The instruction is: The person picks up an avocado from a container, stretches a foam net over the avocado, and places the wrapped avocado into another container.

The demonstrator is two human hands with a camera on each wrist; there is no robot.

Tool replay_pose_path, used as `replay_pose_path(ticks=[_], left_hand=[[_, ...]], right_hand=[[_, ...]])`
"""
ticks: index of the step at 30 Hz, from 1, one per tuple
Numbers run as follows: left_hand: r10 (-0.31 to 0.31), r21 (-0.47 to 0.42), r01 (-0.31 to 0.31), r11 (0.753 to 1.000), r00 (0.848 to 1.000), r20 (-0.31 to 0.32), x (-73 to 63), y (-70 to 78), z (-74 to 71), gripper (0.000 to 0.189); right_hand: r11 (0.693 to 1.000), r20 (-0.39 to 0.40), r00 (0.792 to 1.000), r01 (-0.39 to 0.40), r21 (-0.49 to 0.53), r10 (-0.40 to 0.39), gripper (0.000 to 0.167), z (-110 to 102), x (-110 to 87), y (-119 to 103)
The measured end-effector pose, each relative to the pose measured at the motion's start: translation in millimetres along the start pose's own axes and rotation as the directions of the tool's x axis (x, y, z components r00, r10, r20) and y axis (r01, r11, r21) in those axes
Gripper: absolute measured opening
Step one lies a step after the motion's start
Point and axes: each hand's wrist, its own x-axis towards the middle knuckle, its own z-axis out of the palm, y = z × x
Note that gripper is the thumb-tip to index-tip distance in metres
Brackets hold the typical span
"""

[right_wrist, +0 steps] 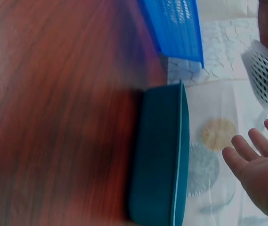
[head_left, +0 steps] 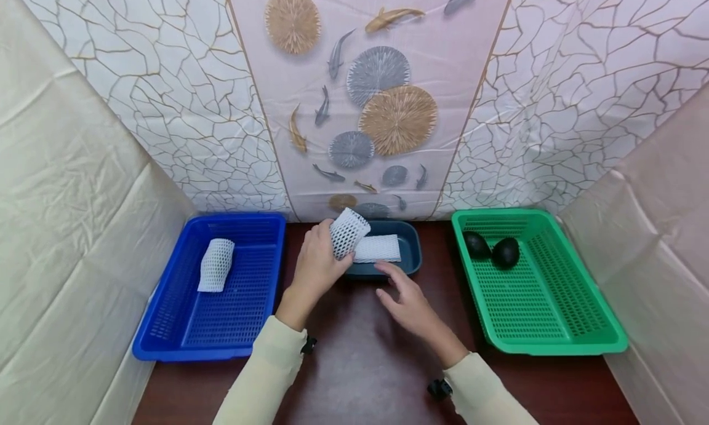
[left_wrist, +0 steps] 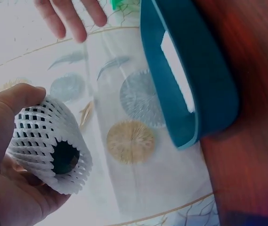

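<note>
My left hand [head_left: 319, 259] grips a white foam fruit net [head_left: 349, 233], held above the left part of a small teal tray [head_left: 411, 253]. Something dark shows through its mesh and at its open end in the left wrist view. Another white foam net [head_left: 379, 248] lies flat in the tray. At the tray's front edge, my right hand [head_left: 408, 302] holds nothing, its fingers spread and relaxed. The right wrist view shows that hand with its palm and fingertips facing the held net.
To the left, a blue basket [head_left: 235, 345] contains a bulging white foam net [head_left: 216, 265]. A green basket [head_left: 559, 345] on the right holds two dark egg-shaped objects [head_left: 506, 253]. All stand on a dark red wooden table [head_left: 354, 363], with fabric walls behind and beside it.
</note>
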Motion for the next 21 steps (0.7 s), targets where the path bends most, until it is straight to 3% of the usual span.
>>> replay_pose_path(ticks=[8,15,21], left_hand=[[-0.072,-0.01,0.072,0.997,0.997,0.01,9.1,-5.0,-18.7,0.081],[-0.148,0.01,0.148,0.989,0.987,0.055,17.7,-17.3,-35.7,0.081],[-0.217,0.001,0.218,0.976,0.973,0.078,21.5,-35.9,-50.6,0.082]], right_hand=[[0.995,0.117,0.992,0.064,-0.074,-0.055,0.055,19,4.3,-4],[0.981,0.211,0.971,0.141,-0.13,-0.111,0.054,34,7.7,-11],[0.937,0.261,0.94,0.277,-0.214,-0.218,0.055,49,19.1,-26]])
